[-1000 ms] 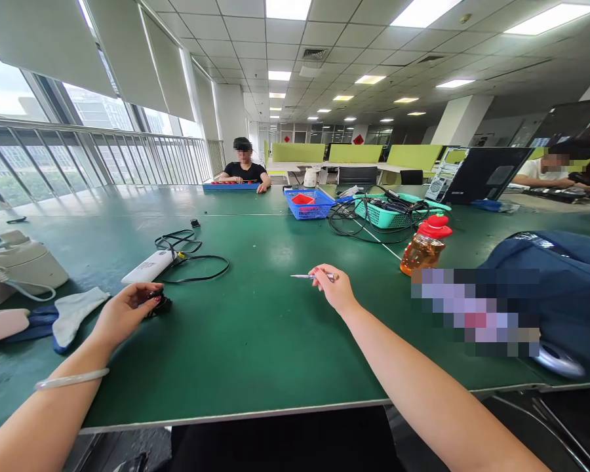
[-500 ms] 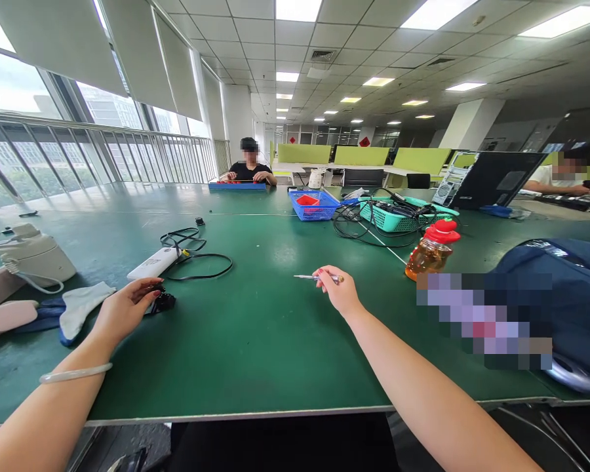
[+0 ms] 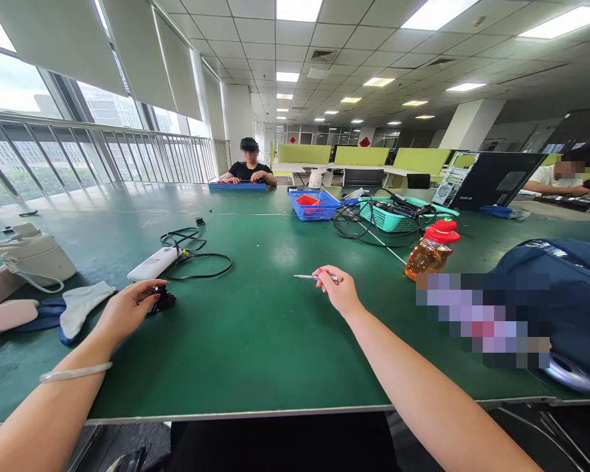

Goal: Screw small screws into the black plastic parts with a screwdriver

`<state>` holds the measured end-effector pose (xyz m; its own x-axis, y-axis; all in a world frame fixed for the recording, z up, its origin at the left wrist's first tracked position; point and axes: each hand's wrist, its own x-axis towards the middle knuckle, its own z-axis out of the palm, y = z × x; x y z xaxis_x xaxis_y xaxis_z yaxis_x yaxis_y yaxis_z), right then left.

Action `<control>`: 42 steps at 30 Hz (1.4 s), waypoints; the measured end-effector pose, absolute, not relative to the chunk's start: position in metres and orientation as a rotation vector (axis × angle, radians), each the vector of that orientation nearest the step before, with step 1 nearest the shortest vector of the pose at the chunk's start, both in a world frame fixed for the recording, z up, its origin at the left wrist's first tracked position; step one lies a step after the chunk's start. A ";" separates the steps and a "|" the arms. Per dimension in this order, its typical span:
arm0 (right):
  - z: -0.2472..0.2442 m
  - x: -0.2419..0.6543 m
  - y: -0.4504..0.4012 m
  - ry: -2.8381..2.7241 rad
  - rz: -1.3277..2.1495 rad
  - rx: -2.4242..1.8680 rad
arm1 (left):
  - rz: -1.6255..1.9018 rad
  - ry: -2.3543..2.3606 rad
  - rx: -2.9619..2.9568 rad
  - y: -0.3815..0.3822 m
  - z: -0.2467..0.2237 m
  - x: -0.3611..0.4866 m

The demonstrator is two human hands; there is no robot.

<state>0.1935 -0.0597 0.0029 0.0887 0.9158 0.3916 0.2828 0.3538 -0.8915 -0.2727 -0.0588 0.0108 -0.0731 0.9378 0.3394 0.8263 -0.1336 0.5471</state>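
Observation:
My left hand (image 3: pixel 130 307) is at the left of the table, its thumb and fingers closed on a small black object (image 3: pixel 164 301). The hand hides part of that object, and I cannot make out its kind. In the middle, my right hand (image 3: pixel 340 288) pinches a small screwdriver (image 3: pixel 305 276), whose thin silvery shaft points left, roughly level above the green table (image 3: pixel 255 354). Just beyond my left hand lies a white power bank (image 3: pixel 153 263) with a black cable (image 3: pixel 209 275) looping beside it.
A white and blue cloth (image 3: pixel 81 308) and a pale bottle (image 3: pixel 34 252) are at left. Rightward stand a red-capped bottle (image 3: pixel 430 252), a dark blue bag (image 3: pixel 565 288), a blue basket (image 3: pixel 314 211) and a green basket (image 3: pixel 393 223) with cables. Across the table sits a person (image 3: pixel 248 164).
My left hand's fingers have shifted slightly right over the black object, with the thumb lower. My right hand and the screwdriver stay where they were.

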 end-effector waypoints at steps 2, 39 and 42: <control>0.002 0.194 -0.059 -1.454 0.672 -1.157 | 0.935 1.970 2.073 -0.060 0.012 -0.273; 0.004 0.193 -0.061 -1.455 0.687 -1.188 | 0.585 1.874 2.279 -0.058 0.015 -0.295; 0.003 0.193 -0.061 -1.458 0.686 -1.190 | 0.499 1.938 2.203 -0.057 0.014 -0.302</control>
